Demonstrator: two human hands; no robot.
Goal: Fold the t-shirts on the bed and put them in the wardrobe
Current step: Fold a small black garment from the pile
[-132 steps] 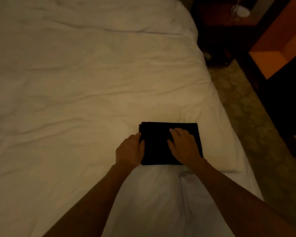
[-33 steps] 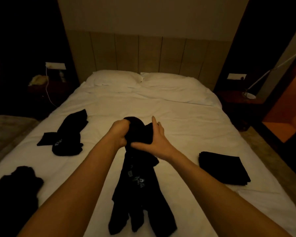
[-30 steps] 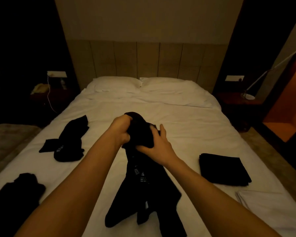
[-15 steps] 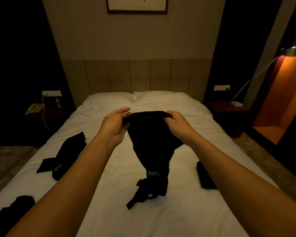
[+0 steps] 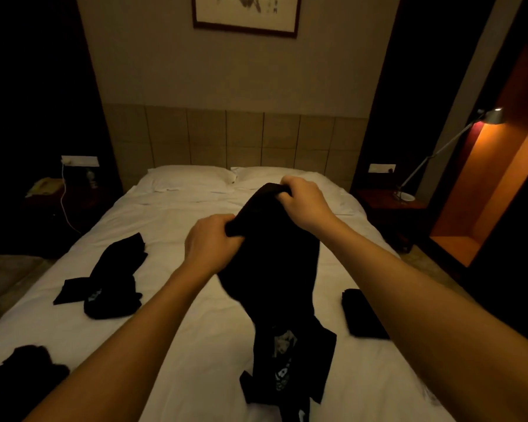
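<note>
Both hands grip the top of the black t-shirt (image 5: 275,269), the right hand (image 5: 305,205) higher than the left hand (image 5: 211,242), and its long body hangs straight down to the bed (image 5: 180,217).

1. Held t-shirt (image 5: 275,263): matt black cloth, soft and limp, with a pale printed patch low down.
2. Bed (image 5: 177,336): smooth white cloth sheet, lightly creased, matt.
3. Pillows (image 5: 192,178): same white matt cloth.
4. Headboard (image 5: 235,138): beige padded panels, matt; material could not be told.
5. Lamp (image 5: 445,147): thin metal arm, faint sheen.
6. Bedside table (image 5: 387,205): dark polished wood, slightly glossy.
</note>
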